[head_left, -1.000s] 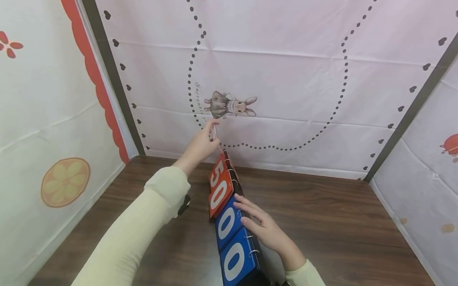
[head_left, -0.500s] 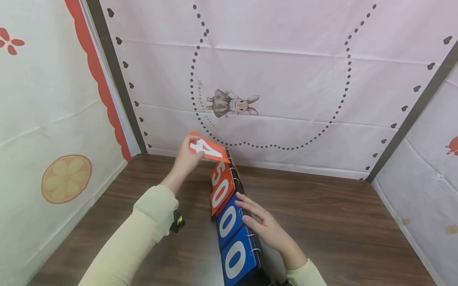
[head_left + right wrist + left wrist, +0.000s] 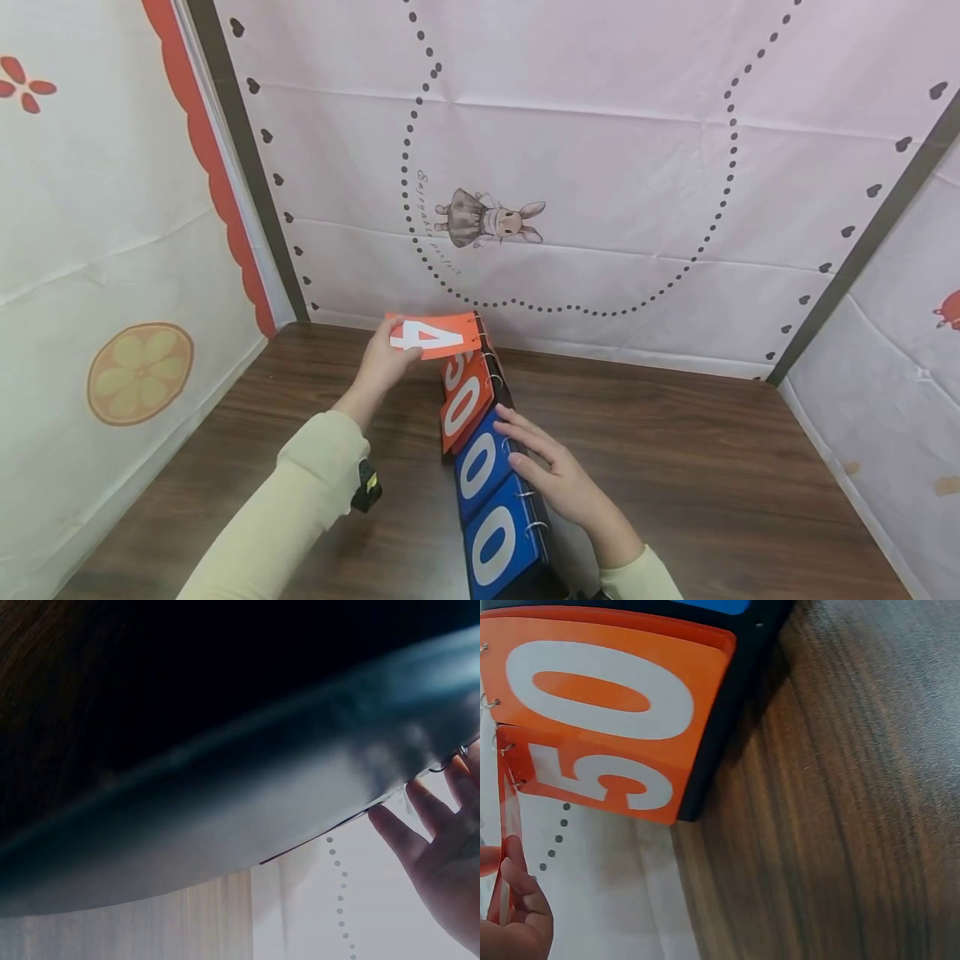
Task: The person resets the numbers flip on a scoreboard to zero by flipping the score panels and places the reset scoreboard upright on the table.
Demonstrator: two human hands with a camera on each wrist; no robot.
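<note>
A flip scoreboard (image 3: 542, 560) stands tilted on the table, its number cards hung on metal rings along the top edge. My left hand (image 3: 378, 365) pinches the outer end of an orange card (image 3: 438, 335) with a white 4, holding it away from the far end of the board. Below that card, a 5 card (image 3: 607, 771) shows in the left wrist view, beside an orange 0 card (image 3: 460, 410). Two blue 0 cards (image 3: 491, 540) face left on the near half. My right hand (image 3: 570, 487) rests its straight fingers on the board's top edge, at the blue cards.
The wood-grain table (image 3: 675, 450) stretches out to both sides of the board. Behind it rises a pale cloth wall (image 3: 600, 192) with a printed rabbit and dotted line, and a cloth wall (image 3: 135, 233) borders the left.
My left hand has come left and down from above the board's far end, swinging the card over so its 4 shows. The right hand stays in place on the top edge.
</note>
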